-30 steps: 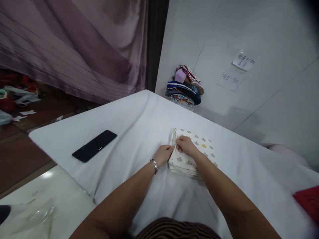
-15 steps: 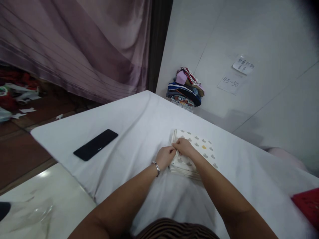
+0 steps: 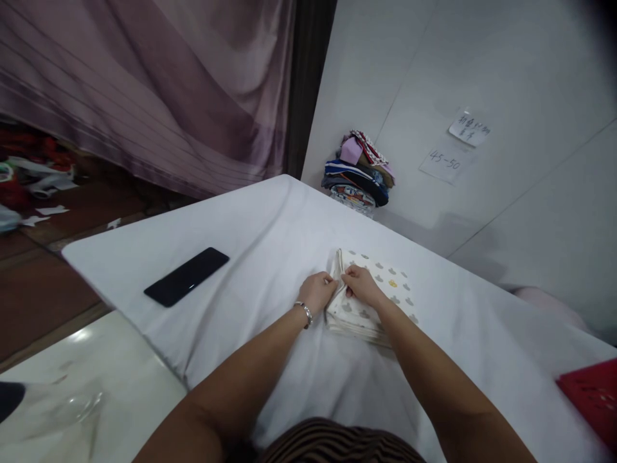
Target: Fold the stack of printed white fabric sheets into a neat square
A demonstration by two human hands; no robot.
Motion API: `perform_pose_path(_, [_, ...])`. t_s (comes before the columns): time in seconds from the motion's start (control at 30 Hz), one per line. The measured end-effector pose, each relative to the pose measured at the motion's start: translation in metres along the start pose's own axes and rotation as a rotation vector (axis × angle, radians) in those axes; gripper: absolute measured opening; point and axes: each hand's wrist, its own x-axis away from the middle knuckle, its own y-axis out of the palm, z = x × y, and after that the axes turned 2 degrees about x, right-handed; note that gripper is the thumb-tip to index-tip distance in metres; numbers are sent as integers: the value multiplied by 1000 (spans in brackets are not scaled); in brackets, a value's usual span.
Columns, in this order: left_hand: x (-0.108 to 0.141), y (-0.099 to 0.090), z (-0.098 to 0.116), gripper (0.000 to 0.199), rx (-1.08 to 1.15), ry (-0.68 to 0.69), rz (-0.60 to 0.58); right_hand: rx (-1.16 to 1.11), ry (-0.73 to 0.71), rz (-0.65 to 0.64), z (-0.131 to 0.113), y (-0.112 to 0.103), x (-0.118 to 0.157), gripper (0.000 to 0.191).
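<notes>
A folded white cloth [image 3: 376, 308] with grey bunny-like shapes and one yellow one lies in a thick, layered square on the white-covered table. My left hand [image 3: 316, 290], a silver bracelet on its wrist, pinches the cloth's left edge from outside. From the other side, my right hand [image 3: 360, 283] rests over the top layer and grips the same edge between thumb and fingers. A raised fold of fabric stands up between the two hands. The fingertips hide part of that fold.
A black phone [image 3: 187, 276] lies on the white table cover [image 3: 260, 238] to the left. Folded clothes [image 3: 359, 170] are stacked at the back against the wall, beneath handwritten paper signs [image 3: 443, 162]. A red item [image 3: 592, 395] sits at the right edge. A purple curtain [image 3: 193, 83] hangs behind.
My hands have drawn slightly apart along the cloth's left edge, the right one shifting a little rightward. The fold between them now looks more raised.
</notes>
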Motion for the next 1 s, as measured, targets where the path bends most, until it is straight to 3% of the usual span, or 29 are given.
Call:
perform_pose_path(0.2, [-5, 4, 6, 20, -127, -37, -46, 35, 2, -8, 0, 3, -1, 5])
perform_pose_path(0.37, [-9, 8, 1, 15, 6, -33, -95, 84, 8, 5, -6, 4, 0, 5])
perform_pose_path(0.47, [-7, 9, -1, 13, 57, -54, -65, 119, 10, 8, -8, 5, 0, 4])
perform_pose_path(0.8, [12, 1, 9, 9, -210, 122, 1, 152, 25, -70, -5, 8, 1, 7])
perform_pose_path(1.0, [11, 3, 8, 7, -69, 84, 1, 127, 83, -53, -7, 9, 3, 5])
